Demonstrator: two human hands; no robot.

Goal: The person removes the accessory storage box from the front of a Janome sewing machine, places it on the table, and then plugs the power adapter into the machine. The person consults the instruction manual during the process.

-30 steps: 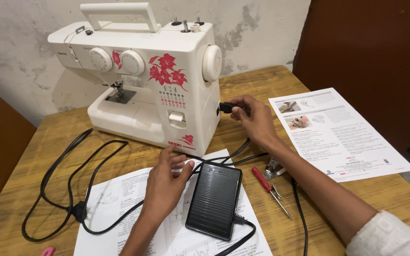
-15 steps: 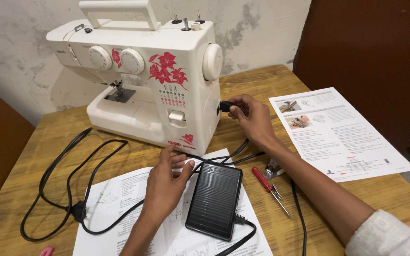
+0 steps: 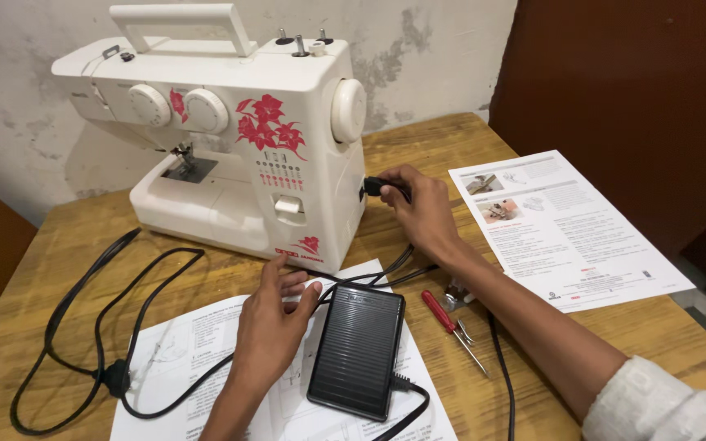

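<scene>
A white sewing machine with red flower prints stands at the back of a wooden table. My right hand grips a black plug pressed against the machine's right side. My left hand rests flat, fingers apart, on a printed sheet just in front of the machine's base, beside a black foot pedal. Black cable loops across the left of the table.
A second instruction sheet lies at the right. A red-handled screwdriver and small metal parts sit under my right forearm. A brown panel rises at the right, and a plaster wall stands behind the machine.
Everything has slid a little leftward in view as my head turned. Both hands keep their places relative to the machine; the plug stays at the machine's side.
</scene>
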